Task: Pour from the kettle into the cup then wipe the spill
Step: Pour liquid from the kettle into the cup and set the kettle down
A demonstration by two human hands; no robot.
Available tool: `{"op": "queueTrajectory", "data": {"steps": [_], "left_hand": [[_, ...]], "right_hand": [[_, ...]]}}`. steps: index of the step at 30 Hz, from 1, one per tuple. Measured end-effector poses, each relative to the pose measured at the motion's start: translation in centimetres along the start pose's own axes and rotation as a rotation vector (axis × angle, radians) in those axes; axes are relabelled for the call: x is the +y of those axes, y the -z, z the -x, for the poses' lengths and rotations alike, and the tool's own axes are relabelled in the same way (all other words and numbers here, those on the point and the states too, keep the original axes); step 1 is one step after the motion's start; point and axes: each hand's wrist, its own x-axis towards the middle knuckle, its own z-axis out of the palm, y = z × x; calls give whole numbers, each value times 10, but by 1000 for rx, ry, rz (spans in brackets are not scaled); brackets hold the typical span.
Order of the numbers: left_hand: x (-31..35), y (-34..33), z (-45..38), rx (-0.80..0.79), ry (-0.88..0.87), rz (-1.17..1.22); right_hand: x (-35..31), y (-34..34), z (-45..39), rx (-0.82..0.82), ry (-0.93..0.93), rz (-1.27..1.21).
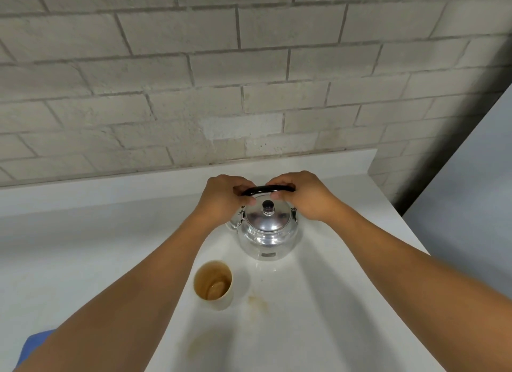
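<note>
A shiny metal kettle (267, 237) with a black knob on its lid stands upright on the white counter (83, 247). My left hand (221, 200) and my right hand (302, 196) both grip its black arched handle (267, 189) from either end. A beige cup (214, 284) with a little brown liquid in the bottom stands just in front of the kettle, to its left. Brownish spill marks (256, 301) lie on the counter right of the cup, and a fainter stain (199, 346) nearer me.
A pale brick wall (221, 81) rises directly behind the counter. A blue cloth (36, 344) shows at the lower left, partly hidden by my left forearm. The counter's right edge (410, 227) drops off beside a grey surface.
</note>
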Motion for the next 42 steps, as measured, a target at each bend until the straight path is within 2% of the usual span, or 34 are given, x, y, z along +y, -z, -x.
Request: {"op": "queueTrajectory", "data": {"steps": [10, 15, 18, 23, 31, 36, 42], "left_hand": [[37, 41, 38, 129, -125, 179], [20, 65, 86, 184, -217, 210], [-13, 75, 122, 156, -198, 265], [-67, 67, 167, 15, -77, 301], [-97, 31, 185, -153, 35, 288], [-106, 14, 182, -168, 41, 292], [-117, -2, 182, -109, 64, 358]], "right_hand": [[-59, 14, 29, 175, 128, -100], [-71, 28, 52, 199, 194, -97], [-71, 32, 65, 189, 217, -91], [-63, 30, 84, 152, 230, -107], [-56, 25, 104, 123, 245, -12], [-56, 20, 113, 103, 245, 29], [-62, 18, 120, 53, 264, 85]]}}
